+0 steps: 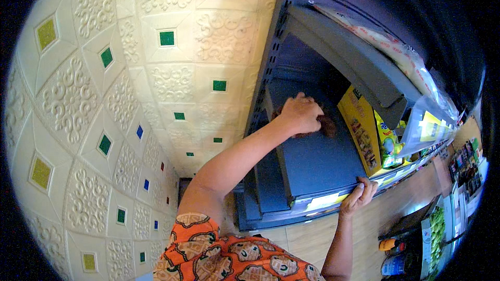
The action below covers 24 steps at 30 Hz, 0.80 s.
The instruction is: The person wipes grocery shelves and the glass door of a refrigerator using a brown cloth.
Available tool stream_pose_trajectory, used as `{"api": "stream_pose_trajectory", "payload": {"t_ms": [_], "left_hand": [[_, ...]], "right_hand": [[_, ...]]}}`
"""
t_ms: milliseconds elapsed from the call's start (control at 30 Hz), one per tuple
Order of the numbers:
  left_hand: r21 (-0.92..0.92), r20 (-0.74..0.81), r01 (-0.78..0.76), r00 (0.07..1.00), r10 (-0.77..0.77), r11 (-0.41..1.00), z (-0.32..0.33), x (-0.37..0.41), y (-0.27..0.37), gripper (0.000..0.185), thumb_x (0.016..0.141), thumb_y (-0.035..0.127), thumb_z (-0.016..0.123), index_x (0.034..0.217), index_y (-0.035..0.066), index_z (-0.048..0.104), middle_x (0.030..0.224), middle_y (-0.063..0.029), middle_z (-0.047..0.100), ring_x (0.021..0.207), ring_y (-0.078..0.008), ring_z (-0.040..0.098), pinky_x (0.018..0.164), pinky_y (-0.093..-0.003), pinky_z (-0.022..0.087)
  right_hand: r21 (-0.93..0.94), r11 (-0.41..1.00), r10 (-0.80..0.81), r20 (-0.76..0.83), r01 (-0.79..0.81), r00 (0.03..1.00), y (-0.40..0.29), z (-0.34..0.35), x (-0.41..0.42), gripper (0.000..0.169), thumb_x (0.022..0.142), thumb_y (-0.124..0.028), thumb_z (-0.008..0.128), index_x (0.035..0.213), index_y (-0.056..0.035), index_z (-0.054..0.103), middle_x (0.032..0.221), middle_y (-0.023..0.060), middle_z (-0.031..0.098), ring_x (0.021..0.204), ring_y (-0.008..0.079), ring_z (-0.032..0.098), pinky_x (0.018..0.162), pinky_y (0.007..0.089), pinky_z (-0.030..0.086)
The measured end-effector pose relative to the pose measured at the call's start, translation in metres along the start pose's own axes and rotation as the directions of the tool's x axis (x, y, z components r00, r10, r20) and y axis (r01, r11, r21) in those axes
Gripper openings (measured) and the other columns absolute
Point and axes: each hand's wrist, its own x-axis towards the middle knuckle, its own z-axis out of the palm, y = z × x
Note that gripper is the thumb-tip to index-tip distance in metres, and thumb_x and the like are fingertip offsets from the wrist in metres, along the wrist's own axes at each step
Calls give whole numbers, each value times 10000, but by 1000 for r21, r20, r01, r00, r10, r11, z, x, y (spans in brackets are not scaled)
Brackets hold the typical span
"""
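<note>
My left hand [302,115] is closed on a dark reddish-brown cloth [327,125], which lies against the top of a dark metal shelf [324,160]. Part of the cloth is hidden under the hand. At the shelf's front edge, my right hand [358,198] rests with its fingers curled over the rim, beside the label strip [322,201]. A yellow display box [357,128] stands on the same shelf, with green and yellow packets [387,142] beside it.
An upper shelf [347,58] overhangs this one and carries a long clear plastic package [390,47]. An embossed tiled wall [168,74] rises beside the rack. Green produce [435,238] and bottles [388,245] stand across the floor at the lower right.
</note>
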Motion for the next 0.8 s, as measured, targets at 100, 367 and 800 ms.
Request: {"api": "stream_pose_trajectory", "payload": {"t_ms": [100, 367, 800], "left_hand": [[90, -116, 217, 972, -206, 972, -5, 4, -26, 371, 670, 328, 561, 999, 168, 618, 1053, -153, 552, 1038, -348, 467, 833, -442, 416], [-203, -340, 478, 784, -519, 855, 17, -119, -118, 175, 699, 113, 532, 830, 100, 648, 840, -181, 604, 786, -326, 574, 703, -404, 457], [-999, -25, 8, 604, -797, 38, 46, -160, -94, 223, 775, 104, 545, 956, -25, 563, 703, -53, 575, 575, -140, 539, 535, -267, 432]], "right_hand": [[1, 1000, -17, -9, 17, 1000, 5, -1, 0, 222, 787, -160, 387, 783, -20, 559, 738, 113, 468, 712, 243, 414, 659, 344, 335], [25, 998, -57, -8, 57, 998, 6, 2, -1, 226, 794, -165, 384, 813, -14, 551, 746, 114, 454, 720, 241, 416, 671, 340, 334], [37, 997, -67, 3, 67, 998, 10, 2, -5, 227, 773, -138, 372, 824, 8, 539, 746, 105, 428, 727, 219, 402, 690, 323, 327]]}}
